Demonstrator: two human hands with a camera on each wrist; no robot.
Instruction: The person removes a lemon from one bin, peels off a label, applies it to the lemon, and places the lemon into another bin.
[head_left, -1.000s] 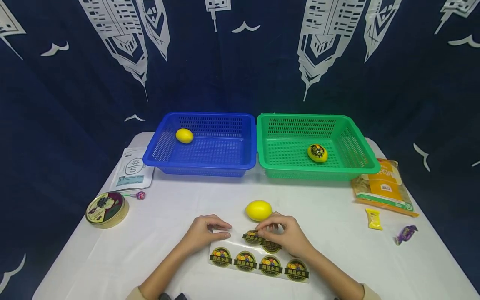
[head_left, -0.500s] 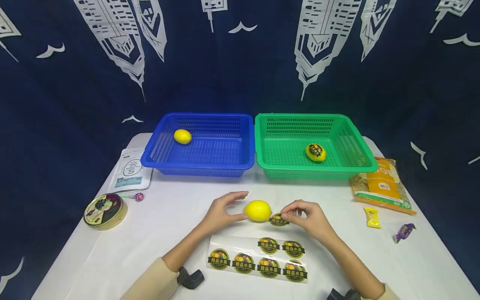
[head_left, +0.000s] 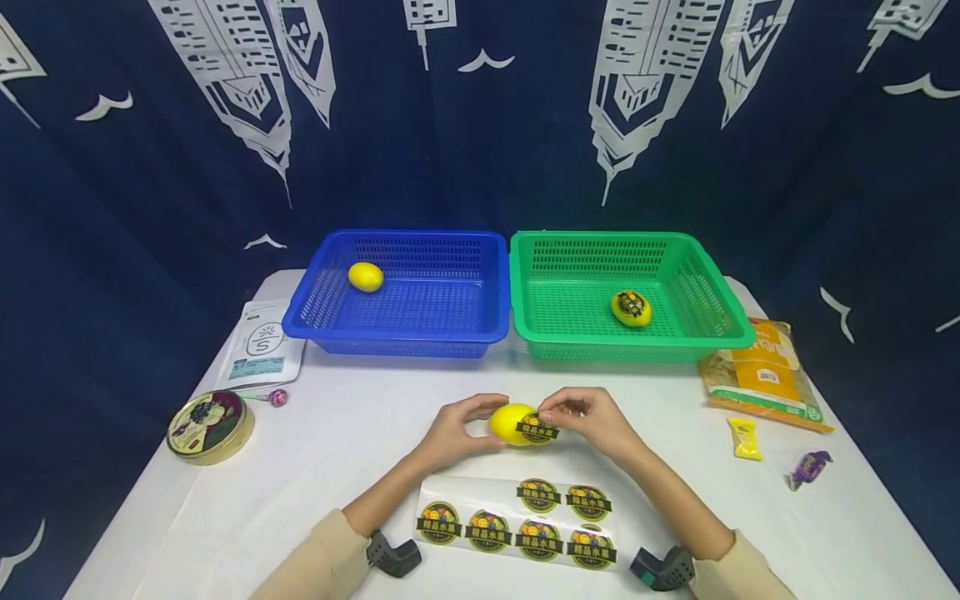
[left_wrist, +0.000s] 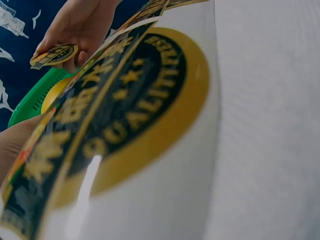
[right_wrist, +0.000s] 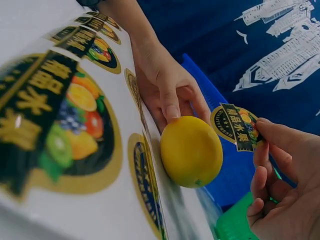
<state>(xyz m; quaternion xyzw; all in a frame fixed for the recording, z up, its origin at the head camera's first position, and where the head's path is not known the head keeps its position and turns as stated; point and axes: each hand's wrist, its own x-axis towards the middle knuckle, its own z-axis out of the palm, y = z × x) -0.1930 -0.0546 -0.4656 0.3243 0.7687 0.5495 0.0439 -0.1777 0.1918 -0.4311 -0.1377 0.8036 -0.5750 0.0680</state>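
Head view: nearest, a sticker sheet [head_left: 472,492] lies on the white table [head_left: 187,533], a row of four round labels along its near edge and others behind. Just beyond it, the left hand [head_left: 455,432] holds a lemon [head_left: 507,424], thumb on the near side and fingers on the far side. The right hand [head_left: 595,419] pinches a loose sticker [head_left: 536,428] between thumb and fingers over the lemon's right end (whether it touches the skin, I cannot tell). To the right are a purple sweet [head_left: 809,470] and a yellow sweet [head_left: 745,438], with an orange bag [head_left: 770,371] behind them; to the left, a round tin [head_left: 208,425], a lollipop [head_left: 278,397] and a white pouch [head_left: 262,342]. Farther back, side by side, stand a blue basket [head_left: 397,343] with a plain lemon [head_left: 366,277] inside and a green basket [head_left: 637,347] with a labelled lemon [head_left: 631,308] inside. A dark blue curtain [head_left: 465,150] hangs behind.
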